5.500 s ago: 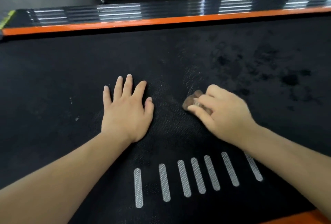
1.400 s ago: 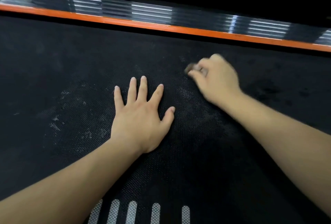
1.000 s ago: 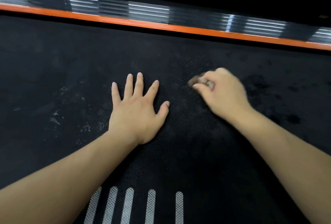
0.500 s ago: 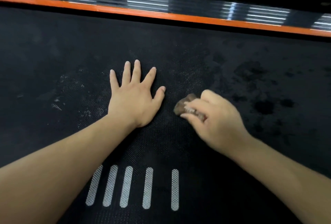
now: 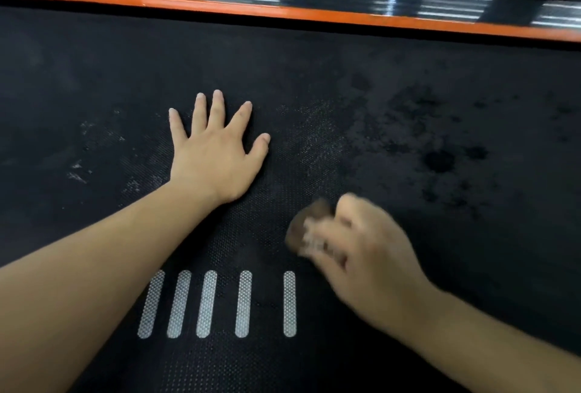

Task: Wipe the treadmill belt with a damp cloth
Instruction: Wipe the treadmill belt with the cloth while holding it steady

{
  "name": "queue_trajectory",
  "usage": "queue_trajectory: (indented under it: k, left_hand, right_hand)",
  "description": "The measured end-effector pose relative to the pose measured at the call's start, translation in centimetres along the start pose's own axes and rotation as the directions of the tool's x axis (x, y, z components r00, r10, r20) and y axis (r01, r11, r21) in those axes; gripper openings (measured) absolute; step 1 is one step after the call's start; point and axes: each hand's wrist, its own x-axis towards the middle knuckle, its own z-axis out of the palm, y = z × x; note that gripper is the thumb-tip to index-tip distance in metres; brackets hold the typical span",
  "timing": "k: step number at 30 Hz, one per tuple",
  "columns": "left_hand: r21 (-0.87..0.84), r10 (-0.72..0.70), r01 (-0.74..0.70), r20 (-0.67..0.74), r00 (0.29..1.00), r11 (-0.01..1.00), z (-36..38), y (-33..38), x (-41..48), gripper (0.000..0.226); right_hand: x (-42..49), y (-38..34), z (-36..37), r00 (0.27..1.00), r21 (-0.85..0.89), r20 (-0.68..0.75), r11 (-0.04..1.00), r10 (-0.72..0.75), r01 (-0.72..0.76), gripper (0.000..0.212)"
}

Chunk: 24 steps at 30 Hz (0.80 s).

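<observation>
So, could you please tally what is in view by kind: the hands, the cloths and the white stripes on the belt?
Hands: 2 (left hand, right hand)
Cloth: 1
Stripes: 5
Total: 8

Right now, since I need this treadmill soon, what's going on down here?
A person is wiping the treadmill belt. The right hand grips a brown cloth against the belt, blurred as if mid-stroke, just beyond the white stripes. The left hand lies flat on the belt, fingers spread. Dark blotches show to the right, pale specks to the left.
</observation>
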Motion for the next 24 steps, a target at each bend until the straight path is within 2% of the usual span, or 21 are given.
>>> queue_trajectory:
  k: [1,2,3,5,6,7,8,9,10,11,12,14,15,17,19,20,23,24]
  left_hand:
    - [-0.003,-0.010,0.010,0.008,1.000,1.000,-0.1,0.1,0.0,0.070]
    - [-0.013,-0.022,0.023,0.011,1.000,1.000,-0.3,0.4,0.0,0.069]
    - [-0.029,-0.031,0.031,0.005,1.000,0.999,-0.5,0.8,0.1,0.068]
    - [-0.088,-0.021,0.019,-0.019,1.000,0.996,-0.7,2.5,0.3,0.062]
    - [-0.135,-0.014,0.011,-0.024,1.000,0.991,-0.6,3.6,0.3,0.060]
    - [-0.176,-0.014,0.011,-0.016,1.000,0.984,-0.4,4.6,0.4,0.059]
    - [-0.196,-0.017,0.015,-0.006,1.000,0.980,0.0,5.4,0.3,0.059]
    - [-0.185,-0.015,0.014,-0.006,1.000,0.983,0.4,5.9,0.3,0.059]
    - [-0.155,-0.011,0.008,-0.017,1.000,0.988,0.8,6.2,0.2,0.060]
    - [-0.125,-0.008,0.005,-0.027,1.000,0.992,1.2,6.3,0.1,0.061]
    - [-0.103,-0.010,0.007,-0.032,0.999,0.995,1.4,6.2,0.1,0.062]
    - [-0.085,-0.022,0.019,-0.033,0.999,0.996,1.6,6.3,0.2,0.063]
    - [-0.077,-0.025,0.022,-0.037,0.999,0.997,1.6,6.4,0.3,0.063]
    - [-0.060,-0.023,0.020,-0.047,0.999,0.998,1.7,6.6,0.3,0.063]
    - [-0.048,-0.019,0.017,-0.049,0.999,0.999,1.7,6.6,0.2,0.063]
    - [-0.045,-0.019,0.017,-0.045,0.999,0.999,1.6,6.6,0.2,0.063]
    - [-0.050,-0.020,0.017,-0.042,0.999,0.999,1.3,6.6,0.2,0.064]
    - [-0.049,-0.011,0.009,-0.044,0.999,0.999,1.3,6.6,0.2,0.064]
  right_hand:
    - [-0.8,0.2,-0.2,0.996,0.017,0.044,0.997,-0.078,0.078,0.023]
    - [-0.7,1.1,-0.9,0.997,0.003,0.041,0.997,-0.072,0.072,0.026]
    - [0.1,2.7,-1.6,0.999,-0.027,-0.025,0.999,0.030,-0.030,0.027]
    - [1.1,4.5,-2.6,0.957,-0.053,-0.156,0.965,0.244,-0.255,0.025]
    - [0.7,4.4,-2.6,0.951,-0.077,-0.162,0.957,0.265,-0.280,0.024]
    - [-0.2,3.4,-2.2,0.974,-0.085,-0.113,0.975,0.196,-0.206,0.024]
    - [-1.6,2.1,-1.5,0.997,-0.062,-0.036,0.996,0.066,-0.068,0.024]
    - [-2.7,2.0,-1.2,0.998,-0.016,0.031,0.998,-0.053,0.053,0.024]
    - [-2.8,2.9,-1.8,0.993,0.021,0.069,0.995,-0.101,0.099,0.025]
    - [-2.0,4.5,-2.4,0.997,-0.008,0.060,0.999,-0.049,0.050,0.026]
    - [-0.5,6.4,-3.2,0.996,-0.051,-0.024,0.995,0.083,-0.084,0.028]
    - [1.7,8.8,-3.8,0.926,-0.073,-0.185,0.935,0.330,-0.348,0.029]
    - [1.8,8.7,-3.6,0.913,-0.084,-0.206,0.923,0.353,-0.376,0.027]
    - [0.5,5.9,-2.3,0.983,-0.062,-0.093,0.984,0.159,-0.165,0.024]
    - [-0.3,5.6,-2.3,0.999,0.013,0.035,1.000,-0.019,0.019,0.027]
    - [0.8,6.7,-2.8,1.000,-0.013,0.011,1.000,0.025,-0.025,0.027]
    - [4.3,10.4,-3.7,0.924,-0.082,-0.172,0.929,0.343,-0.360,0.026]
    - [4.4,10.3,-3.2,0.928,-0.113,-0.200,0.933,0.316,-0.342,0.027]
